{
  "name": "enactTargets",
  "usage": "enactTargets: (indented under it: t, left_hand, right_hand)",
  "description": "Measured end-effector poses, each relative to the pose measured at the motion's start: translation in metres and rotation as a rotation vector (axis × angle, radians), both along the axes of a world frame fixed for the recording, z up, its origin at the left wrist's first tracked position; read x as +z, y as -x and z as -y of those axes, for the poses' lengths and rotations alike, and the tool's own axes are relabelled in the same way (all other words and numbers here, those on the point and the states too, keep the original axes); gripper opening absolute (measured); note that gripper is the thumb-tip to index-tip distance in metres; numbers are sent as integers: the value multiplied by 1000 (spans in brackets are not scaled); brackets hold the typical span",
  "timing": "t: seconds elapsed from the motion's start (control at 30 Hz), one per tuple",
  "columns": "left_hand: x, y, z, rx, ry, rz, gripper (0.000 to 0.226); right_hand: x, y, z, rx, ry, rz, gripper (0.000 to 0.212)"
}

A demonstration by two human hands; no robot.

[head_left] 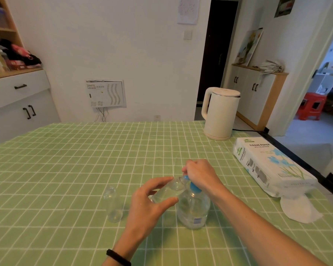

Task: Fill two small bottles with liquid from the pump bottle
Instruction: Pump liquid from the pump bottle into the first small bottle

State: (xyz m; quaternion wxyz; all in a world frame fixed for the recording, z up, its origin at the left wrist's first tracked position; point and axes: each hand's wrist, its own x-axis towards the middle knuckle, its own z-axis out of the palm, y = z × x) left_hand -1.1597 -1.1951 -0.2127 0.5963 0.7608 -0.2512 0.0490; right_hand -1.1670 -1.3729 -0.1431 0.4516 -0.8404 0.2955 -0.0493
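On the green checked tablecloth [65, 160], a round clear plastic pump bottle [193, 210] stands at five o'clock, the right hand [199, 174] curled over its blue pump head. The left hand [150, 204] pinches a tilted small clear bottle [166, 191] at the nozzle; a second small bottle [112, 205] stands upright at seven o'clock.

The tablecloth [65, 160] is light green, crossed by thin white lines into a grid of rectangles. The pump bottle [193, 210] is clear, with a bright blue pump top [194, 187] and a bluish label low down. The held small bottle [167, 191] and the standing small bottle [113, 204] at 9 o'clock are both clear. At 1 o'clock the kettle [219, 116] is cream. At 3 o'clock the tissue pack [267, 164] is white, printed with blue flowers and green leaves. My wristband [117, 257] is black.
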Motion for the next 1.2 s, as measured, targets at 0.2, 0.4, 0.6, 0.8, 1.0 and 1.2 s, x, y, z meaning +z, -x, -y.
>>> enactTargets:
  t: [0.2,0.4,0.6,0.8,1.0,1.2]
  left_hand:
    - [2,0,-3,-4,7,4,49]
    - [3,-1,-3,-4,11,7,49]
    - [2,-1,-4,4,2,3,49]
    - [0,-1,-2,8,14,-3,49]
    - [1,0,-2,5,17,-8,49]
    - [6,-1,-3,-7,17,-15,49]
  right_hand:
    - [11,-2,4,11,-32,-17,48]
    - [8,-3,3,1,-1,11,49]
    - [-2,-2,1,1,13,8,40]
    - [-2,-1,-1,-4,25,9,38]
    - [5,2,0,-15,18,1,41]
    - [12,1,3,19,24,8,49]
